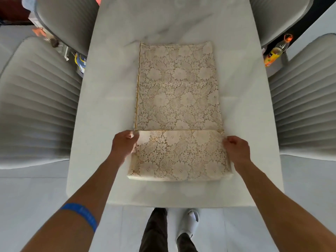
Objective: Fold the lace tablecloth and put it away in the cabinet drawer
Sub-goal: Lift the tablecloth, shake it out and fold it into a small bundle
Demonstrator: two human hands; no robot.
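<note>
The cream lace tablecloth [177, 91] lies as a long folded strip down the middle of the white marble table [101, 110]. Its near end is turned over onto the strip, making a thicker band in front of me. My left hand [123, 142] pinches the left corner of that turned-over edge. My right hand [236, 148] pinches the right corner of the same edge. Both corners sit just above the strip, about a third of the way along it.
Grey ribbed chairs stand on both sides, the left chair [36, 106] and the right chair [305, 106] close to the table edges. A bottle of orange drink [275, 51] stands on the floor at the right. My feet are at the table's near edge.
</note>
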